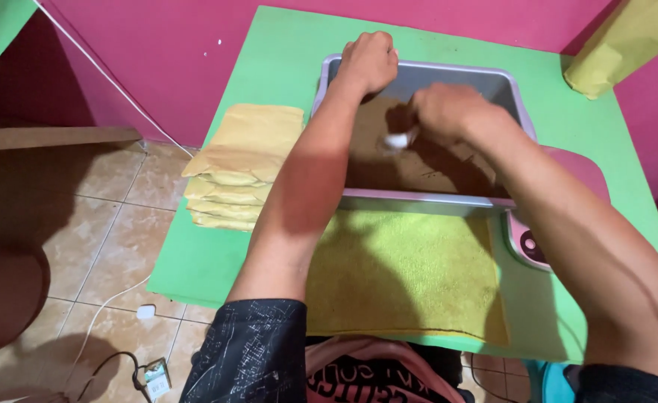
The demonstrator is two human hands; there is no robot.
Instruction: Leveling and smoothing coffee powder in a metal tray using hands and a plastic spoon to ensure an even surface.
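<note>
our left hand (370, 60) closes on the far-left rim of the grey tray (519, 97). our right hand (448, 108), blurred, pinches a small white object (398, 140) over brown powder (418, 160); we'd best keep the tray steady and strokes short.

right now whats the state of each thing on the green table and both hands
grey rectangular metal tray: flat on the table, brown powder covering its floor
left hand: closed, resting on the tray's far left rim
right hand: blurred, pinching a small white object over the powder
yellow-green cloth: spread flat in front of the tray
tan padded envelopes: stacked, closed
pink device: lying beside the tray, partly hidden
</note>
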